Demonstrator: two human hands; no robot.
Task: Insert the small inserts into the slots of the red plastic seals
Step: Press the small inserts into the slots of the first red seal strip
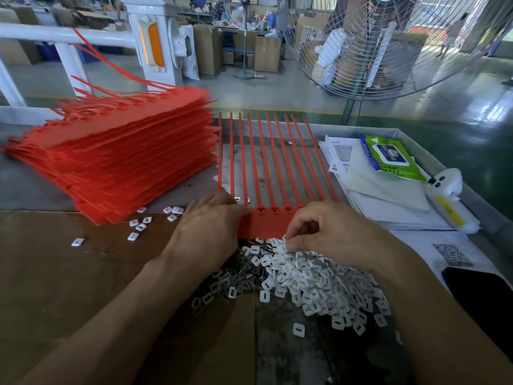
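Right between the hands lies the red seal strip (266, 226), its tails fanning away. Left hand (206, 229) rests flat on its near-left end, fingers relaxed; right hand (337, 232) pinches a white insert (281, 247) from the pile of inserts (313, 279) beneath it. Beyond the left hand sits a stack of red seals (122, 159).

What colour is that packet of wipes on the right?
The wipes packet is bright green with a white and blue label, seen in the head view.

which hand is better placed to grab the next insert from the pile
Right. The right hand already has its fingertips in the white inserts, while the left hand rests on the red seal strip, steadying it.
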